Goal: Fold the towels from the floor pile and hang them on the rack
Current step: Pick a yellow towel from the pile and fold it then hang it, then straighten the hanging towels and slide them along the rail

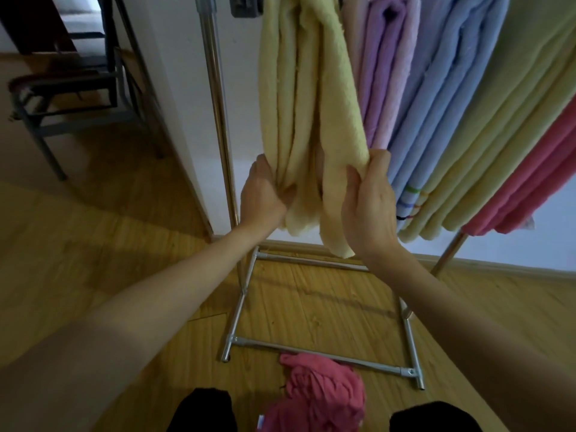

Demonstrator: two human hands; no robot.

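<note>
A folded pale yellow towel [299,98] hangs from the top of the metal rack [218,98] at its left end. My left hand [265,191] grips the towel's left layers near the bottom edge. My right hand [367,204] pinches the right-hand flap between thumb and fingers, slightly lower. On the floor between my legs lies a crumpled pink towel [321,391].
To the right on the rack hang purple [383,73], blue [442,98], yellow [498,135] and pink [536,185] folded towels. The rack's base frame [324,353] lies on the wooden floor in front of me. A dark metal chair [71,95] stands at the left beyond a white wall corner.
</note>
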